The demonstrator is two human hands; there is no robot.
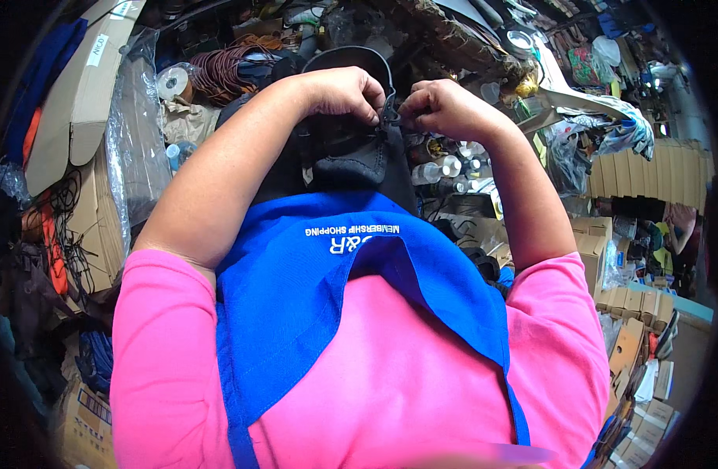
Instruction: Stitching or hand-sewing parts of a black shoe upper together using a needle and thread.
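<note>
A black leather-like piece [350, 169] with a curved, strap-like band [357, 53] above it lies over my lap, beyond the blue apron [288, 313]. Its exact kind cannot be made out. My left hand [347, 92] reaches across its middle, fingers bent and pinched at the band's right side. Close by on the right, my right hand [446, 108] is closed, thumb and fingertips together at the same edge. Whatever small thing sits in the right fingertips is too dark to name. Both hands hide part of the black piece.
To the left stand cardboard sheets [73, 109], clear plastic wrap [144, 141] and a white spool [174, 83]. A brown cord coil [230, 72] lies farther back. Plastic bottles [437, 170] are right of my lap. Cardboard boxes [640, 305] and clutter fill the right side.
</note>
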